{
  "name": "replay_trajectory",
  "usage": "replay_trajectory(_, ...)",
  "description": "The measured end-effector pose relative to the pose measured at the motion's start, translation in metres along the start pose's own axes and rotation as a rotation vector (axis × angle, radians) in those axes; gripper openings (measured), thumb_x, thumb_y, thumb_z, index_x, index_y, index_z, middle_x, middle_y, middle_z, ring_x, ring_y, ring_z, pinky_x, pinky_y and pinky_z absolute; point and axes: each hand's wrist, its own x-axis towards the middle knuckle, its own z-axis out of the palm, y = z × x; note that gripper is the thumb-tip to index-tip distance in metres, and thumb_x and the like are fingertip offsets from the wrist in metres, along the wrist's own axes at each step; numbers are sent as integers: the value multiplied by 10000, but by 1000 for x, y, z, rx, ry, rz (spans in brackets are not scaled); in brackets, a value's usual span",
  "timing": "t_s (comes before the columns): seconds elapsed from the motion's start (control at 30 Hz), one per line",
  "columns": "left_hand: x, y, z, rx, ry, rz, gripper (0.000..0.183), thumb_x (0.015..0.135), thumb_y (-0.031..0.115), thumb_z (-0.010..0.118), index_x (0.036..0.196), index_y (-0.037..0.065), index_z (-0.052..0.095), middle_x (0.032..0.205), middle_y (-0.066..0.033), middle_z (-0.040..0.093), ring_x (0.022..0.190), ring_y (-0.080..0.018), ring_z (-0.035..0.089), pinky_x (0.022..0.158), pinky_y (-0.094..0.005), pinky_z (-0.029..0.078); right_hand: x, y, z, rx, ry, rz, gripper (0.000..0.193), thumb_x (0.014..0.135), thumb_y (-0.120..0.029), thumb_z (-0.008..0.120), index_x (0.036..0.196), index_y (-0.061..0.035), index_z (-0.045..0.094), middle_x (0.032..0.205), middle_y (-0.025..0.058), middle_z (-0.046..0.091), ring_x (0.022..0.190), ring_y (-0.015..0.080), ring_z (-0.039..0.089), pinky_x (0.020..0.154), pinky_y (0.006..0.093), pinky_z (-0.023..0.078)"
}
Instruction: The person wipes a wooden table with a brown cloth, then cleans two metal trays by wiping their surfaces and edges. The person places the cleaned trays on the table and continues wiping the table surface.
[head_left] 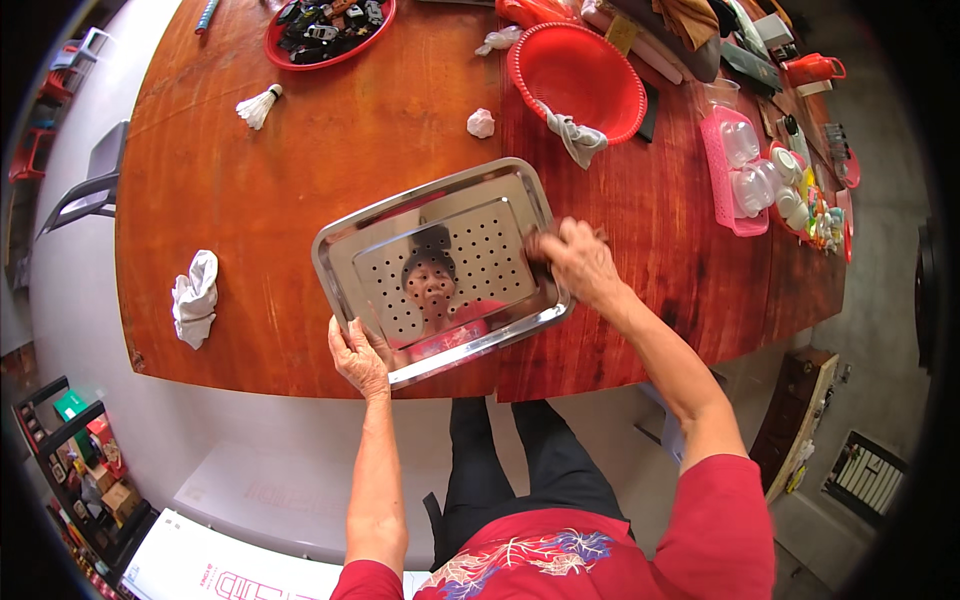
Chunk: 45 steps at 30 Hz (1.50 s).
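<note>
In the head view, a shiny tray (485, 275) with rows of little holes is slanting in front of the person, over the near side of the brown counter (240, 190). The left hand (360, 362) is holding the tray's near left corner, its fingers gripping the rim. The right hand (580, 262) is bending its fingers at the tray's right rim, but it is looking blurry, so I cannot tell if they are gripping anything. Past the tray, a red basin (570, 75) is sitting with a gray cloth (578, 138) hanging over its rim. A pink lump (481, 123) is lying just left of the basin. Farther left, a shuttlecock (260, 106) is lying near a red dish (297, 66) that is holding small dark things (335, 22). A white rag (196, 300) is lying well left of the tray. On the right, a pink basket (722, 190) is holding clear tubs (748, 188).
</note>
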Motion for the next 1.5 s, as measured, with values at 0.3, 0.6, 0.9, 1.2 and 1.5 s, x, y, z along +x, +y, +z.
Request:
replay_trajectory(0.3,1,2,0,35,-4,-4,339,905,150,625,1217,36,557,1102,-127,604,988,-265,592,846,-360,489,36,4,55,344,269,321,491,843,-32,600,1280,-237,507,1153,154,432,1046,380,484,902,451,468)
replay_trajectory(0.6,8,27,-4,342,62,218,321,851,141,685,1159,76,621,974,-60,476,871,-220,533,748,-361,475,16,0,42,342,191,487,441,798,-9,614,1168,-239,547,1078,158,469,1021,384,518,815,465,523)
replay_trajectory(0.9,20,45,-29,-396,-154,-152,152,850,48,683,970,6,599,847,-13,584,710,-91,556,643,-230,472,16,6,54,511,304,534,468,761,7,592,1167,-220,537,1059,148,490,1033,380,515,863,460,477)
replay_trajectory(1.2,7,99,-63,-562,-550,-443,155,904,121,639,1031,39,604,927,-18,648,769,-82,604,660,-238,515,11,28,51,799,415,433,442,749,13,566,1145,-184,550,1032,151,530,1007,371,530,873,444,463)
replay_trajectory(1.5,-57,162,-88,-723,-472,-437,244,893,27,592,1134,5,562,1002,-63,641,856,-150,632,746,-292,548,-1,-4,-18,48,716,359,385,721,-134,694,1091,-210,619,1165,53,538,1078,266,484,837,412,395)
